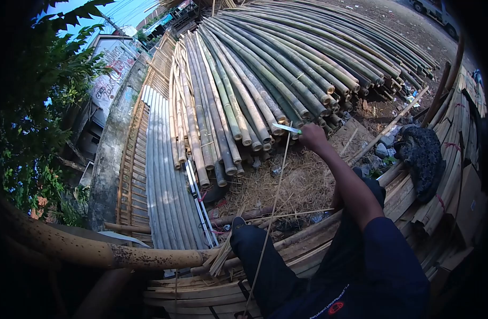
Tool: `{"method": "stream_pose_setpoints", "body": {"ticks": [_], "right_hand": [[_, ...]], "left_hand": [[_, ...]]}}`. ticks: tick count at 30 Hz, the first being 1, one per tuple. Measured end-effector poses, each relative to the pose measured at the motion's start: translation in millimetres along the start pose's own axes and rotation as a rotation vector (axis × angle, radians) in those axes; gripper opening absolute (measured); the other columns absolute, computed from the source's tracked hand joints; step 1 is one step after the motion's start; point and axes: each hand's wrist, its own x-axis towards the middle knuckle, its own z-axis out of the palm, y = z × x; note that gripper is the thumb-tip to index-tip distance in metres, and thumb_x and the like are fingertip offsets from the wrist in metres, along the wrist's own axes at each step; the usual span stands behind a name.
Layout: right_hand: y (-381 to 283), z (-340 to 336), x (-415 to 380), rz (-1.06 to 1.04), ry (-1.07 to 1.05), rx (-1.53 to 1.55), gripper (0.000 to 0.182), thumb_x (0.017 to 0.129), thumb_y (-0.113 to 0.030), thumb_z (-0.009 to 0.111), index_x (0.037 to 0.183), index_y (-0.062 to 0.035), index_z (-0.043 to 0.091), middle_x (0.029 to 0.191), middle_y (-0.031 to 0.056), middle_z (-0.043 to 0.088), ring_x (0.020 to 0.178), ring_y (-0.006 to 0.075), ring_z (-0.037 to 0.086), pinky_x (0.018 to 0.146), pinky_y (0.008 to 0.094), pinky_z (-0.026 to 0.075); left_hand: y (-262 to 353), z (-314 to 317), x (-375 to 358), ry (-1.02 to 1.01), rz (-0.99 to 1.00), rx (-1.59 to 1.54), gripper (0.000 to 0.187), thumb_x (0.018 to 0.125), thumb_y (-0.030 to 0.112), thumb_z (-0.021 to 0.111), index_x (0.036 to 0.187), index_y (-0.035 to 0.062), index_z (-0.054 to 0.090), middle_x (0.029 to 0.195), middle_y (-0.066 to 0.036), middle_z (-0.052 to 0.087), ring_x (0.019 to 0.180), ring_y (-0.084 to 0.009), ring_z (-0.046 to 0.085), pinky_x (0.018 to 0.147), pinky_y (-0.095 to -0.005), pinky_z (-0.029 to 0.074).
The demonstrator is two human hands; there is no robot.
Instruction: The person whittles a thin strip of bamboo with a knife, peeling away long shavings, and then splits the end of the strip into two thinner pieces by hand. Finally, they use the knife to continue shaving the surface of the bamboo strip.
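Note:
My right hand [313, 137] is stretched out ahead with its fingers wrapped round a knife [287, 128]. The pale blade points left, and a bit of green shows where it meets my fist. A long thin bamboo strip [272, 215] runs from just beneath the blade down past my legs to the bottom edge of the view. My left hand does not show. Beyond the knife lie the cut ends of a large stack of bamboo poles [265, 80].
Split bamboo slats [302, 255] lie under and around my legs. A thick bamboo pole [143, 257] crosses at the lower left. Corrugated sheets [164, 175] and a bamboo fence [132, 165] stand left. Straw [302, 183] covers the ground ahead; a dark crumpled bundle [419, 159] sits right.

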Motion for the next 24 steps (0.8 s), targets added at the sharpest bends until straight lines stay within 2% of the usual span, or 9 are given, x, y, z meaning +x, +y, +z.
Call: {"method": "stream_pose_setpoints", "body": {"ticks": [1,3,8,11,13,15,17,19,24], "right_hand": [[-8,1,-5,-0.006,-0.007,0.000,0.018,0.070,-0.018,0.059,0.070,-0.0021,0.066,0.070,0.0213,0.062,0.070,0.0394,0.063,0.067,0.0484,0.051],[-33,5,-25,-0.254,-0.209,-0.024,0.019,0.071,-0.020,0.059,0.074,-0.0037,0.068,0.075,0.0209,0.064,0.073,0.0375,0.065,0.068,0.0480,0.052],[-88,18,-69,-0.509,-0.318,0.080,0.018,0.070,-0.021,0.060,0.070,-0.0040,0.066,0.068,0.0193,0.063,0.068,0.0382,0.064,0.065,0.0472,0.052],[-74,5,-48,-0.394,-0.140,0.085,0.018,0.070,-0.021,0.058,0.065,-0.0042,0.064,0.063,0.0195,0.060,0.065,0.0396,0.061,0.063,0.0496,0.050],[-50,3,-31,-0.346,-0.103,0.013,0.017,0.070,-0.020,0.058,0.066,-0.0041,0.065,0.064,0.0200,0.060,0.066,0.0397,0.061,0.063,0.0494,0.050],[-41,10,-23,-0.150,-0.014,0.038,0.018,0.070,-0.019,0.058,0.068,-0.0034,0.065,0.065,0.0211,0.060,0.067,0.0400,0.061,0.063,0.0495,0.050],[-44,15,-27,-0.201,-0.063,0.017,0.019,0.071,-0.020,0.057,0.070,-0.0020,0.065,0.066,0.0221,0.060,0.068,0.0401,0.061,0.064,0.0495,0.050],[-66,20,-51,-0.404,-0.277,0.040,0.021,0.071,-0.021,0.058,0.069,-0.0011,0.065,0.066,0.0219,0.060,0.068,0.0398,0.062,0.065,0.0492,0.050],[-100,20,-78,-0.563,-0.341,0.049,0.019,0.069,-0.022,0.061,0.067,-0.0040,0.066,0.069,0.0199,0.063,0.068,0.0385,0.064,0.064,0.0471,0.052]], "left_hand": [[1,1,-1,0.003,-0.004,0.001,0.016,0.089,0.011,0.051,0.096,0.0012,0.063,0.085,-0.025,0.061,0.061,-0.0411,0.055,0.051,-0.0458,0.044],[2,2,-3,0.011,-0.006,-0.006,0.016,0.089,0.011,0.051,0.096,0.0012,0.063,0.085,-0.025,0.061,0.061,-0.0411,0.055,0.051,-0.0457,0.044],[-1,3,1,0.018,0.002,-0.002,0.017,0.089,0.011,0.051,0.096,0.0011,0.063,0.086,-0.025,0.061,0.061,-0.0411,0.055,0.051,-0.0457,0.044],[-2,5,1,0.019,0.003,-0.007,0.017,0.089,0.011,0.051,0.096,0.0010,0.063,0.086,-0.025,0.061,0.061,-0.0410,0.055,0.051,-0.0456,0.044],[-2,6,0,0.022,0.001,-0.006,0.017,0.089,0.011,0.051,0.096,0.0010,0.063,0.086,-0.025,0.061,0.061,-0.0410,0.055,0.051,-0.0456,0.044],[-2,6,1,0.028,-0.002,-0.005,0.017,0.089,0.011,0.051,0.096,0.0009,0.063,0.086,-0.025,0.061,0.062,-0.0410,0.055,0.051,-0.0456,0.044],[-2,5,3,0.035,-0.002,-0.004,0.017,0.089,0.011,0.051,0.096,0.0009,0.063,0.087,-0.025,0.061,0.062,-0.0410,0.055,0.051,-0.0456,0.044],[-1,5,4,0.036,-0.001,-0.001,0.017,0.089,0.011,0.051,0.096,0.0008,0.063,0.087,-0.025,0.061,0.062,-0.0410,0.055,0.051,-0.0456,0.044],[-1,5,7,0.039,0.006,0.006,0.017,0.089,0.010,0.051,0.096,0.0007,0.063,0.087,-0.025,0.061,0.062,-0.0409,0.055,0.051,-0.0455,0.044]]}}
